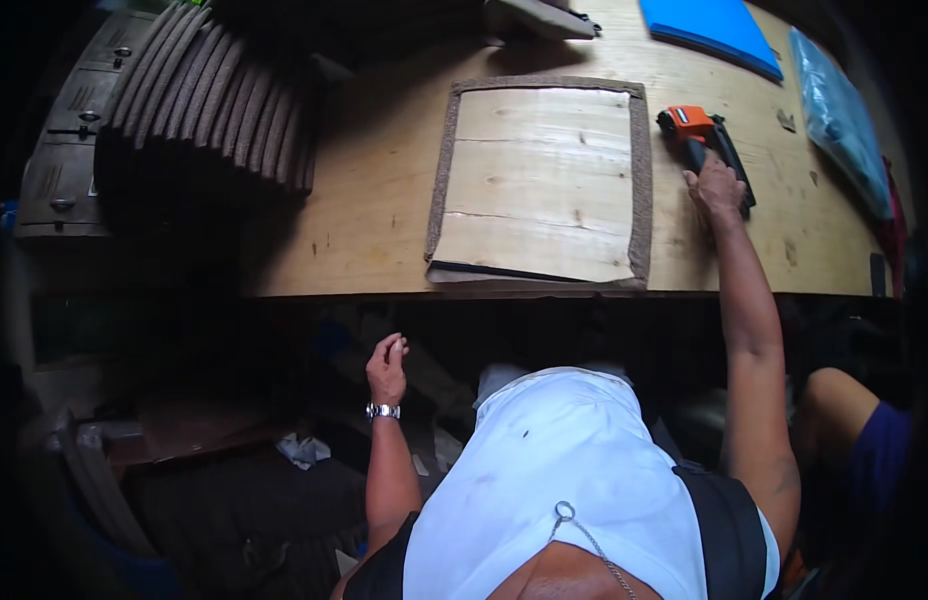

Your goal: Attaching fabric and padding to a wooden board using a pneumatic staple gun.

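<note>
My right hand [716, 185] grips the handle of an orange and black staple gun [690, 120] lying on the plywood table, to the right of a square board [532, 180]. The board shows pale wood, with brown fabric wrapped round its edges and a dark strip along the near side. Below the table edge hangs my left hand [386, 365], fingers curled and closed; I cannot make out whether anything is in them.
Padded brown panels [204, 100] are stacked at the left beside metal drawers [64, 160]. A blue folder [709, 30], a plastic bag [834, 110] and a dark object [539, 20] lie toward the back. Another person's leg [839, 410] is at the lower right.
</note>
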Action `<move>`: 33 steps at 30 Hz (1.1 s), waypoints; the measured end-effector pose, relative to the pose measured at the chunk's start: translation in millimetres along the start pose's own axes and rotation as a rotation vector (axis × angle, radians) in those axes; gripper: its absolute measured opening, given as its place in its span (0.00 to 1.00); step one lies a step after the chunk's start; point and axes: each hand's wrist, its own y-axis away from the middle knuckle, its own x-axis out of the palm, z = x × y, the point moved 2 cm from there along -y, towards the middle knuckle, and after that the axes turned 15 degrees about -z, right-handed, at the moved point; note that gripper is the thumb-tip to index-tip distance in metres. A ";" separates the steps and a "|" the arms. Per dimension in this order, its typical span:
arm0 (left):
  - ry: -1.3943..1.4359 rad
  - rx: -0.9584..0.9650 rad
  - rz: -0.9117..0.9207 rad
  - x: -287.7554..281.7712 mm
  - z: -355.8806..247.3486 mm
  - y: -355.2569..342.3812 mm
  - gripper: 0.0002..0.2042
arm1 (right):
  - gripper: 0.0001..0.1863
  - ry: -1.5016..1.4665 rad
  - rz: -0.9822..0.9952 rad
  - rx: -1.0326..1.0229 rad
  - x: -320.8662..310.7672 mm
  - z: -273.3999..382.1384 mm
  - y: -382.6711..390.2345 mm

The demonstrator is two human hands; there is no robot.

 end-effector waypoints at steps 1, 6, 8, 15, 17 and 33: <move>-0.018 0.057 0.019 -3.3 -6.3 -14.0 0.11 | 0.35 -0.010 -0.020 0.012 0.1 6.4 -1.3; -0.260 0.439 0.035 0.7 -58.3 -76.0 0.10 | 0.26 -0.437 -0.496 -0.222 -18.6 52.9 38.9; -0.265 0.413 0.080 10.8 -75.9 -97.4 0.08 | 0.14 -0.909 -0.074 -0.043 -47.3 103.2 89.9; -0.145 0.989 0.489 68.0 -115.6 -188.0 0.07 | 0.12 -1.153 0.334 -0.250 -34.4 260.2 265.1; -0.078 1.161 0.631 87.6 -127.6 -206.4 0.07 | 0.13 -1.115 0.239 -0.243 -30.1 291.8 281.9; 0.237 1.607 1.119 134.6 -94.2 -214.9 0.13 | 0.07 -0.865 -0.273 0.218 10.3 375.3 334.4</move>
